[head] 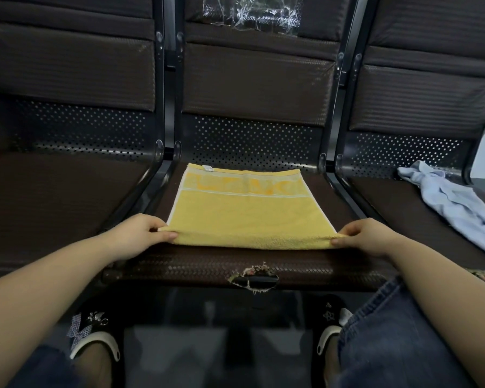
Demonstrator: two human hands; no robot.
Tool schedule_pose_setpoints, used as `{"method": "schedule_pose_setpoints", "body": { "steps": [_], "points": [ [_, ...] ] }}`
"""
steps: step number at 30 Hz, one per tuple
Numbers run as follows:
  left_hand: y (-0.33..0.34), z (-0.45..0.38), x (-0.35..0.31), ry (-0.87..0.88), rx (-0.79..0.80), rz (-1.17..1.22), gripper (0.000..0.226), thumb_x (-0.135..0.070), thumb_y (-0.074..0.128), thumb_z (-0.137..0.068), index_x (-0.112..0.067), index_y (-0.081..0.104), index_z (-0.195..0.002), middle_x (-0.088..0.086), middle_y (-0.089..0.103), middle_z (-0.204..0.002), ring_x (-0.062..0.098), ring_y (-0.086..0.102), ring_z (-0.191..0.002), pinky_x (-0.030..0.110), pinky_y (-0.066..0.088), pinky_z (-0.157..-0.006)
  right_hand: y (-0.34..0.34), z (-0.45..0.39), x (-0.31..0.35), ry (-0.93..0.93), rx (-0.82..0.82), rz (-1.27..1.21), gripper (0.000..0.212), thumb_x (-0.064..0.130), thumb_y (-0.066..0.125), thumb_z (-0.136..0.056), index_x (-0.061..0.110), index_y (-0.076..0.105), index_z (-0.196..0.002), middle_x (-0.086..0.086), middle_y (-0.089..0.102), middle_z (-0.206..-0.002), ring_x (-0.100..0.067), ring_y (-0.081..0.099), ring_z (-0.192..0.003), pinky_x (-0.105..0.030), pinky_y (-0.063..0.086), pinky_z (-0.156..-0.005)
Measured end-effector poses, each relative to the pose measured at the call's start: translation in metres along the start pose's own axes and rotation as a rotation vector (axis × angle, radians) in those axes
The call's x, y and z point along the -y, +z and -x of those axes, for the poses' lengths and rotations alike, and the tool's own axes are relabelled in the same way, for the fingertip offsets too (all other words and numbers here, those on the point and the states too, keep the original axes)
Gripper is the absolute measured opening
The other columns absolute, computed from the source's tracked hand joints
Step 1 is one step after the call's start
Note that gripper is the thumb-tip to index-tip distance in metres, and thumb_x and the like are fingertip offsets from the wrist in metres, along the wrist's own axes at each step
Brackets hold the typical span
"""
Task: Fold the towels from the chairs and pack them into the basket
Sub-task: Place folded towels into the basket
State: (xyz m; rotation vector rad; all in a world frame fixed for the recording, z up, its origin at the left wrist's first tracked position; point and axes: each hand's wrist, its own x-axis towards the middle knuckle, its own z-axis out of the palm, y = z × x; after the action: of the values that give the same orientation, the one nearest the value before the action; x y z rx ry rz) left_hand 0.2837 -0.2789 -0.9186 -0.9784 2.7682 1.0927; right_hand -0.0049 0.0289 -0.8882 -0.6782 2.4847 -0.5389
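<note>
On the middle seat (263, 264) of a row of dark chairs: a yellow towel (247, 217), lying flat and folded, far edge near the perforated seat back, near edge close to the seat's front. Patterned band and a small white tag along the far edge.

Left hand (136, 236) at the near left corner, thumb and fingers pinching the folded edge. Right hand (367, 238) at the near right corner, likewise pinching the edge between thumb and fingers. Both clamped on the towel, well apart, with the near edge stretched between them and lifted slightly off the seat.

On the right seat: a pale blue cloth (454, 203), crumpled, well apart from the towel; whether a towel or a garment, cannot tell. On the middle backrest, up top: a crinkled clear plastic bag (252, 12). At the seat's front edge: a tear (254, 275) in the covering, frayed.

Below: jeans, and dark slippers (95, 334) on the floor.
</note>
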Motion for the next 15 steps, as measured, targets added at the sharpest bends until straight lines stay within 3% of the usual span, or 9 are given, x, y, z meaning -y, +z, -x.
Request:
{"method": "schedule_pose_setpoints", "body": {
  "steps": [5,8,10,12,13,15],
  "points": [
    [-0.014,-0.001,0.002,-0.015,0.032,0.059,0.013,-0.033,0.066,-0.086,-0.023,0.074,-0.084,-0.009,0.071,-0.085,0.007,0.062,-0.088,0.021,0.045,-0.074,0.0,-0.001,-0.003,0.004,-0.019,-0.009,0.011,0.027,0.076,-0.079,0.02,0.069,-0.078,0.003,0.064,-0.079,-0.011,0.056,-0.079,-0.022,0.041,-0.065],
    [-0.018,-0.001,0.004,-0.038,0.062,0.091,0.017,-0.043,0.069,-0.08,-0.028,0.075,-0.076,-0.015,0.07,-0.071,0.009,0.062,-0.084,0.018,0.043,-0.069,-0.001,0.0,-0.005,0.005,-0.03,-0.04,0.011,0.026,0.077,-0.079,0.02,0.068,-0.074,0.003,0.064,-0.077,-0.012,0.055,-0.077,-0.026,0.041,-0.068],
    [-0.024,0.001,0.006,-0.053,0.095,0.147,0.048,-0.074,0.069,-0.053,-0.031,0.078,-0.073,-0.014,0.073,-0.077,0.006,0.064,-0.085,0.02,0.047,-0.074,-0.003,0.002,-0.005,-0.017,-0.054,-0.081,0.012,0.025,0.076,-0.08,0.018,0.069,-0.073,0.003,0.064,-0.072,-0.011,0.055,-0.075,-0.024,0.041,-0.065],
    [-0.029,0.002,0.01,-0.052,0.121,0.194,0.078,-0.092,0.061,-0.026,-0.035,0.078,-0.076,-0.016,0.074,-0.085,0.001,0.065,-0.087,0.022,0.049,-0.079,-0.006,0.007,-0.002,-0.07,-0.128,-0.153,0.011,0.022,0.072,-0.083,0.014,0.069,-0.077,0.011,0.061,-0.057,0.0,0.055,-0.06,-0.014,0.038,-0.051],
    [-0.031,0.003,0.011,-0.05,0.136,0.206,0.078,-0.092,0.061,-0.027,-0.035,0.078,-0.077,-0.015,0.074,-0.088,0.002,0.065,-0.091,0.025,0.05,-0.084,-0.009,0.01,0.001,-0.087,-0.169,-0.198,0.011,0.021,0.07,-0.085,0.011,0.069,-0.081,0.015,0.056,-0.045,0.004,0.051,-0.047,-0.009,0.034,-0.043],
    [-0.036,0.006,0.009,-0.06,0.158,0.249,0.047,-0.075,0.068,-0.054,-0.035,0.078,-0.076,-0.012,0.074,-0.091,0.008,0.064,-0.098,0.032,0.05,-0.093,-0.013,0.016,0.005,-0.1,-0.206,-0.259,0.014,0.021,0.065,-0.089,0.009,0.068,-0.085,0.016,0.046,-0.034,0.005,0.043,-0.033,-0.01,0.032,-0.035]
  ]
}}
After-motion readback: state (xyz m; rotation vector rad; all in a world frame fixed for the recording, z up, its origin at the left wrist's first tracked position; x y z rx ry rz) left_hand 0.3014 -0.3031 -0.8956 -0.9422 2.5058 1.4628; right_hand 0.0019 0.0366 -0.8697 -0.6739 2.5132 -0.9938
